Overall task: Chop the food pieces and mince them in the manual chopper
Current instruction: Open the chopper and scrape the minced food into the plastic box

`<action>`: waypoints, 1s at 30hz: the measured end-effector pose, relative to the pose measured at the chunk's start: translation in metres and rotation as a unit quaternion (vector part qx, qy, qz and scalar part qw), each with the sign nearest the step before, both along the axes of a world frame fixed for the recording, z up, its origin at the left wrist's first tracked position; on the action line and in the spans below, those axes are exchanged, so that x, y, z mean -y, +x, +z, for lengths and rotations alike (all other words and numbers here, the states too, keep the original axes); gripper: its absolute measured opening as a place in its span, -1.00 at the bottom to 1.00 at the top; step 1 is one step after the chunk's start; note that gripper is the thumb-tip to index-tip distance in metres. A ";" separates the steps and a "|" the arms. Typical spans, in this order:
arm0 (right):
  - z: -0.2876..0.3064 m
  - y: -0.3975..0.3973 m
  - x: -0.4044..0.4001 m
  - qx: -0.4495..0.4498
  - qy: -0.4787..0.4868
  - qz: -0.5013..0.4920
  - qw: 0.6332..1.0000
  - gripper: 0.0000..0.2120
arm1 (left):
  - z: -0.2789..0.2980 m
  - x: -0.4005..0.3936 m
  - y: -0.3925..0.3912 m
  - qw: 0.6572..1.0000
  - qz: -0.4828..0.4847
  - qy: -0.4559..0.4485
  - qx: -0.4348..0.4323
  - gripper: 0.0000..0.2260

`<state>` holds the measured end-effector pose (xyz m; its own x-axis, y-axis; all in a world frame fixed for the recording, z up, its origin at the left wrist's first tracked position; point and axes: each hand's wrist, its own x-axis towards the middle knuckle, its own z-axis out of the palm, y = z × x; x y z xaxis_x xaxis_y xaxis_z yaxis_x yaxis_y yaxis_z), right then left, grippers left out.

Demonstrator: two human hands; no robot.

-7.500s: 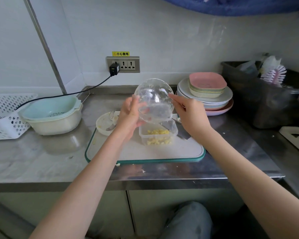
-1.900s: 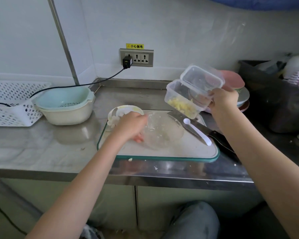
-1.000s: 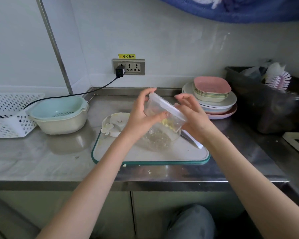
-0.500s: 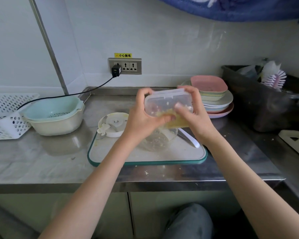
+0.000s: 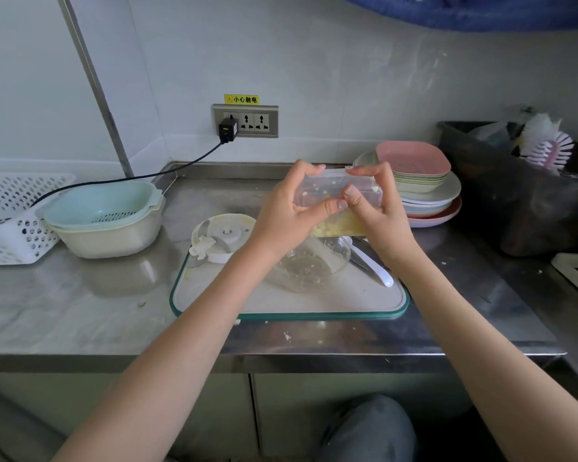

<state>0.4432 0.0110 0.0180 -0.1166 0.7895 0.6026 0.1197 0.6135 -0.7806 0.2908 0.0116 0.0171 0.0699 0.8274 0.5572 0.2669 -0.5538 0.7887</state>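
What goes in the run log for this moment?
left hand: holds clear plastic lidded container | right hand: holds it too | contents: yellow minced food | below: clear chopper bowl, on cutting board

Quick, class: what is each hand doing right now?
Left hand: grips the clear container of minced food.
Right hand: grips the same container.

White tiled wall (image 5: 347, 78) (socket strip (image 5: 246, 121) mounted) behind steel counter (image 5: 80, 311).

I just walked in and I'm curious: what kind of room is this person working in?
Most likely a small kitchen, perhaps a shared or workplace one. A stainless steel counter carries a white cutting board with a green rim, a stack of pastel plates and bowls and a mint colander bowl.
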 end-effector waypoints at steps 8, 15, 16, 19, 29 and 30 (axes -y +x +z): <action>0.029 0.004 -0.069 0.086 -0.037 0.088 0.992 -0.49 | 0.028 -0.063 -0.032 0.984 0.046 0.055 -0.160 -0.47; -0.016 -0.034 -0.148 0.292 -0.079 -0.130 0.944 -0.43 | 0.028 -0.101 -0.088 0.956 0.066 -0.084 -0.273 -0.26; -0.028 -0.037 -0.154 0.315 -0.086 -0.152 0.933 -0.42 | 0.025 -0.098 -0.098 0.959 0.058 -0.117 -0.254 -0.35; -0.055 -0.038 -0.168 0.339 -0.089 -0.141 0.926 -0.49 | 0.016 -0.088 -0.123 0.960 0.028 -0.205 -0.190 -0.70; -0.002 -0.021 -0.086 0.283 -0.240 0.102 0.923 -0.36 | -0.010 -0.029 -0.139 0.903 0.034 -0.316 -0.290 -0.22; 0.000 -0.019 -0.074 0.345 -0.248 0.131 0.896 -0.27 | -0.013 -0.031 -0.136 0.885 0.051 -0.306 -0.348 -0.12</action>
